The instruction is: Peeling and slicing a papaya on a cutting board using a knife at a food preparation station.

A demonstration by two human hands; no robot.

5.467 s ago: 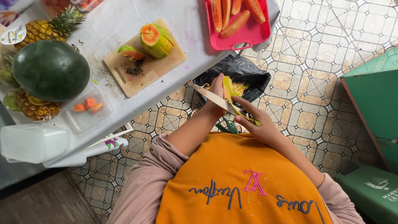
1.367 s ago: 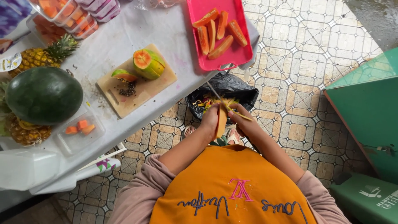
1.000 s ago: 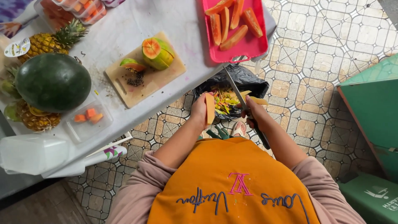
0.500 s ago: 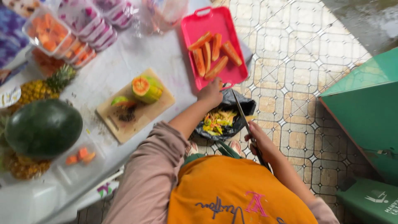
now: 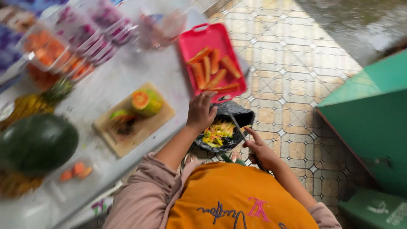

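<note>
My left hand [image 5: 201, 111] reaches over the table edge to the near rim of a red tray [image 5: 203, 29], fingers loose and holding nothing. Several peeled orange papaya slices [image 5: 214, 70] lie on that tray. My right hand [image 5: 260, 149] is lower, by my chest, shut on a knife [image 5: 235, 125] whose blade points up over a black bag [image 5: 243, 118]. The bag hangs below the table edge and holds yellow-green peelings [image 5: 218, 133].
A wooden cutting board [image 5: 127, 142] carries a cut papaya [image 5: 145, 101]. A watermelon [image 5: 36, 144] and pineapple [image 5: 34, 104] lie at the left. Clear tubs of cut fruit [image 5: 72, 46] stand at the back. A green bin [image 5: 373, 127] stands on the tiled floor [image 5: 288, 85] at the right.
My left hand carried a peeled slice from over the bag up to the red tray and now holds nothing. The right hand kept the knife and dropped to the side.
</note>
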